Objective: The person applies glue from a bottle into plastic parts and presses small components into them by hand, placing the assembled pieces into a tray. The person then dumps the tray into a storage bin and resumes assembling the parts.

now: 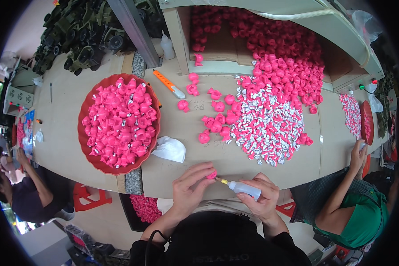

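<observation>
Near the table's front edge, my left hand (191, 186) is closed on a small round pink plastic piece (212, 174), held between thumb and fingers. My right hand (262, 195) grips a small translucent squeeze bottle (245, 189). Its thin nozzle points left, and the tip is at the pink piece; whether they touch I cannot tell. Ahead of my right hand lies a heap of small pink-and-white pieces (270, 128). Several loose pink pieces (215, 125) rest left of that heap. A white cloth (170, 149) lies beyond my left hand.
A red scalloped bowl (85, 153) full of pink pieces stands left. An orange utility knife (166, 82) lies beyond it, near a white bottle (167, 46). More pink pieces (281, 40) fill an open-fronted box. Dark toy vehicles (86, 35) are piled far left. Other people sit at both sides.
</observation>
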Demonstrator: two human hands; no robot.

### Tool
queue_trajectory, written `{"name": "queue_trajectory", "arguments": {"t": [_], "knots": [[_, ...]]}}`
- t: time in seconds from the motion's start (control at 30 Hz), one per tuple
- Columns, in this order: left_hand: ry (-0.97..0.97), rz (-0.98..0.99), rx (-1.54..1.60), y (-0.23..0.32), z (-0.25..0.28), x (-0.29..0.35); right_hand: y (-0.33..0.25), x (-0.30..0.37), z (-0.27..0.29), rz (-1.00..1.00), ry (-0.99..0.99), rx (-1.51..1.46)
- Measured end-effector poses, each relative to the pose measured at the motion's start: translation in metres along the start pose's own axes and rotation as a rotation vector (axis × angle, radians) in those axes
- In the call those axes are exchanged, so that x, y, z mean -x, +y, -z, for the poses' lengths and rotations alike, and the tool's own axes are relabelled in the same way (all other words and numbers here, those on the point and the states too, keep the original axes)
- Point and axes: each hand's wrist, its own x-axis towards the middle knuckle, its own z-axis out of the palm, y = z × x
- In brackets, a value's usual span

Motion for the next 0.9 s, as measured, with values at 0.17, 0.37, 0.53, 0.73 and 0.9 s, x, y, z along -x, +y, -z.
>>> {"name": "queue_trajectory", "arguments": {"t": [0.17, 0.37, 0.53, 0.73, 0.9], "knots": [[0.015, -0.031, -0.030, 0.001, 0.000, -0.001, 0.001, 0.000, 0.001, -0.014, 0.007, 0.007], [-0.018, 0.012, 0.022, -0.002, 0.001, 0.002, 0.001, 0.001, 0.001, -0.071, 0.005, -0.008], [-0.027, 0.109, 0.077, 0.001, 0.002, 0.004, 0.004, 0.002, 0.002, -0.073, 0.030, -0.060], [-0.028, 0.196, 0.113, 0.000, 0.003, 0.006, 0.017, 0.003, -0.006, -0.263, 0.070, -0.273], [-0.040, 0.162, 0.088, 0.002, 0.008, 0.011, 0.025, -0.020, -0.034, -0.065, 0.068, 0.012]]}}
